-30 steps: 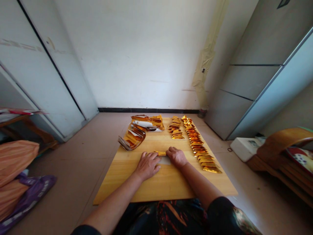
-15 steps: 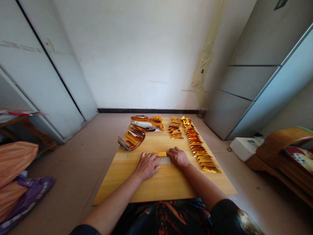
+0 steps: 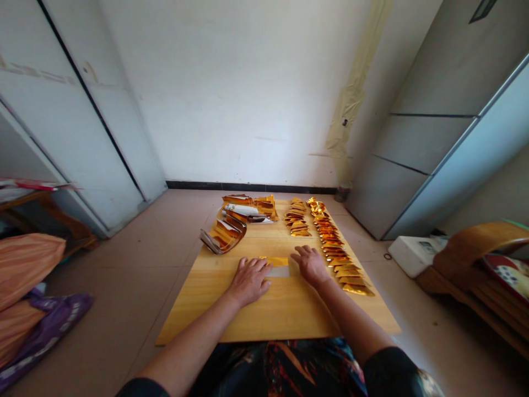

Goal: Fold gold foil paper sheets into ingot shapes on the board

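Note:
A small sheet of foil paper (image 3: 278, 271) lies on the wooden board, its far edge folded over into a gold strip and its near part pale grey. My left hand (image 3: 249, 281) rests flat over the left end of the sheet, fingers stretched out and covering that end. Just off the sheet's right end is my right hand (image 3: 311, 266), its fingers apart and holding nothing. To the right, a long row of folded gold foil pieces (image 3: 333, 248) runs down the board's edge. A shorter row of similar pieces (image 3: 296, 220) sits farther back.
Curled gold sheets (image 3: 225, 236) lie at the board's left edge. Behind them are more gold sheets (image 3: 268, 207) and a white roll-like item (image 3: 243, 210). The board (image 3: 264, 317) reaches my lap. A refrigerator (image 3: 413, 143) and a wooden seat (image 3: 458, 259) stand right; bags (image 3: 28, 270) lie left.
My right hand has let go of the sheet's right end and moved slightly right, its fingers spreading. My left hand stays on the sheet. The view has shifted a little.

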The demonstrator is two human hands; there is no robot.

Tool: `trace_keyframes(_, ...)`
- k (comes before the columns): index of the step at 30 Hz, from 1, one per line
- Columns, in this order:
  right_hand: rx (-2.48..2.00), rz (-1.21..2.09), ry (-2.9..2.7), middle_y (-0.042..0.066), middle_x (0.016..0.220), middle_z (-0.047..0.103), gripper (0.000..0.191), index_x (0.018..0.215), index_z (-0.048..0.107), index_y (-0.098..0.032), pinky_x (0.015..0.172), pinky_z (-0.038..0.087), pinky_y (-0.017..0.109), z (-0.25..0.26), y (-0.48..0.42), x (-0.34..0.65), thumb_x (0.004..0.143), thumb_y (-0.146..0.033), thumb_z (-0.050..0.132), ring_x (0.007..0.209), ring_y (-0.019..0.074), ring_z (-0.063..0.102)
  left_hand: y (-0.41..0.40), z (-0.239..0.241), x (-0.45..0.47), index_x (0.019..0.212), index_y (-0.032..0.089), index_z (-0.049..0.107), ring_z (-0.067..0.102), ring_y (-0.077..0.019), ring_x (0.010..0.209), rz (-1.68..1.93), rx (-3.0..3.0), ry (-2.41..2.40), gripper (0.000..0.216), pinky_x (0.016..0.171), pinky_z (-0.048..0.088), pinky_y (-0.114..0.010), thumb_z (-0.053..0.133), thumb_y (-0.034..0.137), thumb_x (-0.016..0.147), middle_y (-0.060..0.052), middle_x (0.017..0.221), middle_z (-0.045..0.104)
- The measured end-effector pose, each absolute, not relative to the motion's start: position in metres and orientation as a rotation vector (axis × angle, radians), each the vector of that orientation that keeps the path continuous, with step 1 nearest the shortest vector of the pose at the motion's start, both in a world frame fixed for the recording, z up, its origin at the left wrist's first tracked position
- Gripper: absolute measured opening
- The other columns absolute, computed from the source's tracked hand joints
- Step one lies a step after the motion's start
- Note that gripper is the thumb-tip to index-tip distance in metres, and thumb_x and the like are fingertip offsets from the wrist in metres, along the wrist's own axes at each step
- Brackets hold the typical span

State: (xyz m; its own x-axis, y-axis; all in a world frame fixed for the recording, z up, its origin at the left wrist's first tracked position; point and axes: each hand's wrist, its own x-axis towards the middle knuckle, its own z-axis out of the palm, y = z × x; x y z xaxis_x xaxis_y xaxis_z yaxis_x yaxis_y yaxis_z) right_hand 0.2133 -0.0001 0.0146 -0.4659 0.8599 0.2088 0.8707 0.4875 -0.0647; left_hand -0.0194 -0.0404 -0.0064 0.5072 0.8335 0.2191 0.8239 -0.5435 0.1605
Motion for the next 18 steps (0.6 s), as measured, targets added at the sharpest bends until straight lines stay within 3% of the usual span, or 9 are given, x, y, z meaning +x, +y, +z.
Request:
trace_keyframes(3, -1.495, 0.158, -2.196, 0.008, 0.100, 0.066, 0.036, 0.104, 0.067, -0.018, 0.084, 0.043, 0.026, 0.015, 0.009, 0.192, 0.083, -0.006, 0.041, 0.093, 0.0167, 0.057, -0.040, -0.006, -0.020, 0.127, 0.030, 0.047, 0.045, -0.0246, 0.116, 0.420, 2.705, 1.479, 0.044, 0.099, 0.027, -0.048, 0.051, 0.034, 0.083, -0.006, 0.130, 0.052)
trace_keyframes(8, -1.568, 0.742, -2.013, -0.002, 0.079, 0.069, 0.029, 0.088, 0.069, -0.020, 0.068, 0.046, 0.018, 0.005, 0.022, 0.147, 0.074, -0.007, 0.047, 0.073, 0.0113, 0.062, -0.038, -0.005, -0.022, 0.127, 0.029, 0.048, 0.045, -0.0243, 0.115, 0.401, 2.700, 1.460, 0.045, 0.096, 0.029, -0.046, 0.052, 0.034, 0.082, -0.006, 0.130, 0.051)
trace_keyframes(18, -1.804, 0.688, -2.036, 0.000, 0.075, 0.070, 0.016, 0.074, 0.069, -0.019, 0.062, 0.039, 0.016, 0.003, 0.027, 0.142, 0.072, -0.011, 0.054, 0.072, 0.0108, 0.062, -0.036, -0.003, -0.024, 0.125, 0.037, 0.050, 0.039, -0.0273, 0.121, 0.357, 2.654, 1.524, 0.044, 0.096, 0.028, -0.050, 0.053, 0.043, 0.081, -0.006, 0.137, 0.045)
